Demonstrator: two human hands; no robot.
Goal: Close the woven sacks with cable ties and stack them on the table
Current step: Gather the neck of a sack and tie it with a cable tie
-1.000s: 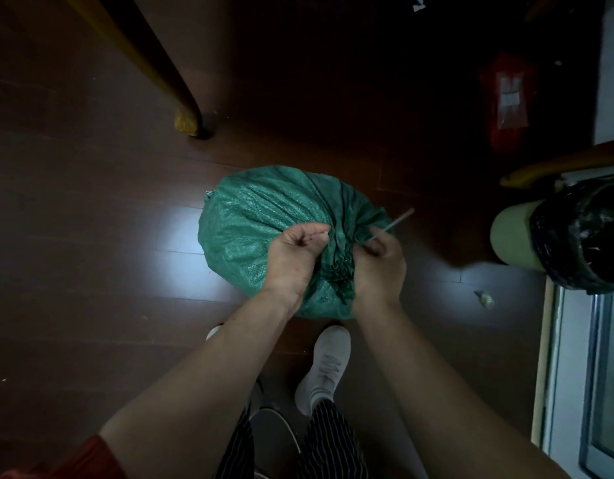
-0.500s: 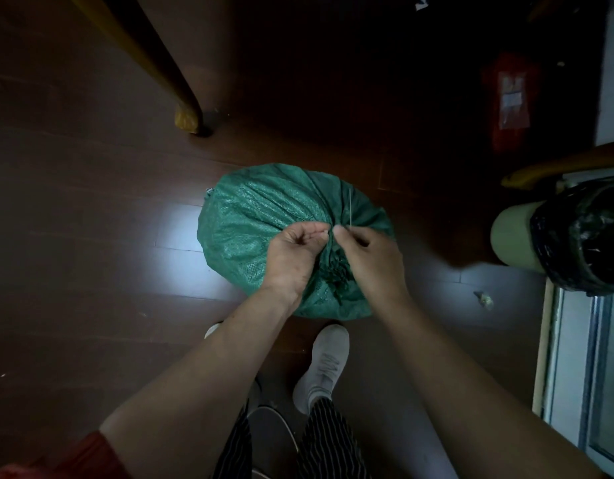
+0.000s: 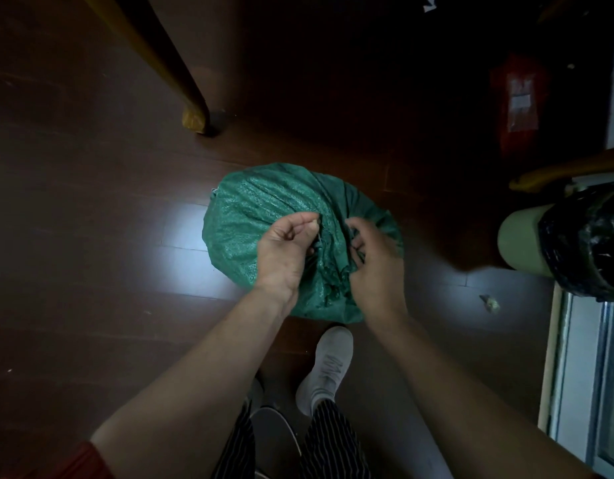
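Now the tie is hidden, the left hand (image 3: 285, 252) pinches and the right hand (image 3: 376, 267) grips the sack (image 3: 260, 209), which looks almost shut.

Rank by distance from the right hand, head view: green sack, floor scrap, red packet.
1. The green sack: touching; the right hand grips its gathered neck.
2. The floor scrap: on the floor, to the right.
3. The red packet: far upper right, in shadow.

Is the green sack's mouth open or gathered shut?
Gathered shut: the green sack is bunched on top between the left hand and right hand. Whether it is fastened: cannot tell.
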